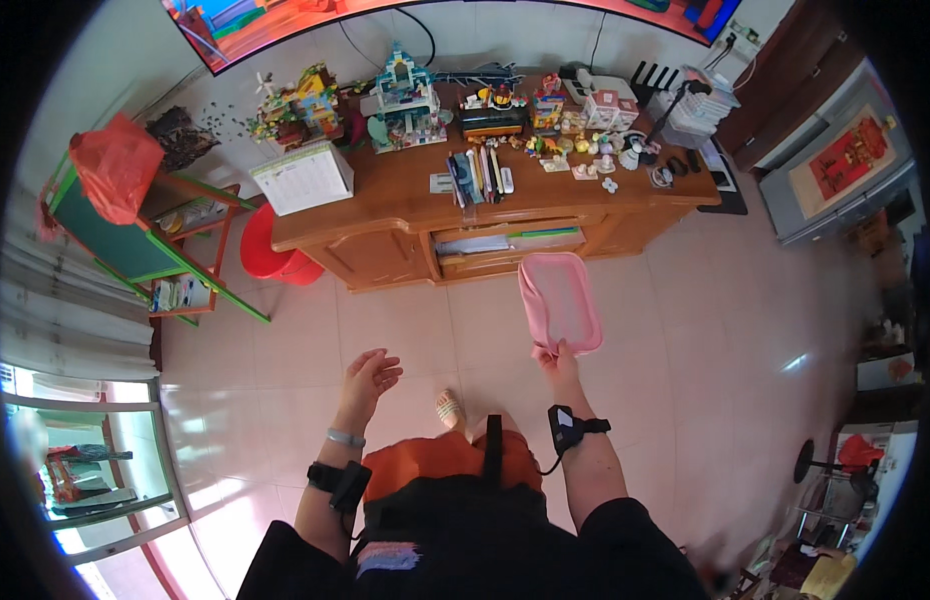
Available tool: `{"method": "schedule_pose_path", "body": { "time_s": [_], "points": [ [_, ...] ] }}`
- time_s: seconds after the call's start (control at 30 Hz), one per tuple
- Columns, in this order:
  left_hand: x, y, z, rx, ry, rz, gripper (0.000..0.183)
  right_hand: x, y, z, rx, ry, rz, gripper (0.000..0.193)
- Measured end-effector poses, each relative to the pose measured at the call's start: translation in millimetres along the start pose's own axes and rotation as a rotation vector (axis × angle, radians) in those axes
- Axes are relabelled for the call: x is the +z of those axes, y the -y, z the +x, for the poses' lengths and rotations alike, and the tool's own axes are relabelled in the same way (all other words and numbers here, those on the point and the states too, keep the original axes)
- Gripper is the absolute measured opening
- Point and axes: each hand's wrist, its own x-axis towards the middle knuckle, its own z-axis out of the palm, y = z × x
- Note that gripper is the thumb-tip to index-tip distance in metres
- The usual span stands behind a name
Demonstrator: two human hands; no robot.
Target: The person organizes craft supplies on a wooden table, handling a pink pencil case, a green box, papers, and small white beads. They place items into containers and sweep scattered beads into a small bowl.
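Observation:
My right hand (557, 362) is closed on the lower corner of a pink pouch (562, 300). It looks like a pencil case with a pale, see-through panel and a thick pink rim, held out over the floor in front of the cabinet. My left hand (373, 378) hangs in the air over the tiles, its fingers loosely apart, with nothing in it. A row of pens and slim cases (478, 176) lies on the wooden cabinet (390, 185) beyond the pouch.
Building-block models (410, 100), small figurines (595, 150) and a desk calendar (303, 180) crowd the cabinet top. At the left stand a red bucket (275, 248) and a green-framed easel (115, 235) draped with a red bag (118, 165). A grey appliance (830, 180) is at the right.

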Motion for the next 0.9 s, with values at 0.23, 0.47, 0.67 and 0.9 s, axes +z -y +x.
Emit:
{"method": "schedule_pose_path", "body": {
  "time_s": [0.23, 0.47, 0.67, 0.9],
  "points": [
    [34.3, -11.0, 44.6, -0.099, -0.087, 0.031, 0.024, 9.1, 3.1, 116.6, 0.039, 0.036, 0.115, 0.025],
    [49.6, 5.9, 59.2, -0.271, -0.308, -0.096, 0.025, 50.9, 16.1, 224.0, 0.057, 0.192, 0.010, 0.023],
    [78.1, 10.1, 78.7, -0.298, -0.374, -0.231, 0.024, 35.8, 38.3, 335.5, 0.146, 0.362, 0.104, 0.016],
    [78.0, 22.2, 64.1, -0.251, -0.477, -0.347, 0.024, 61.3, 32.5, 345.9, -0.055, 0.233, -0.339, 0.029]
  ]
}}
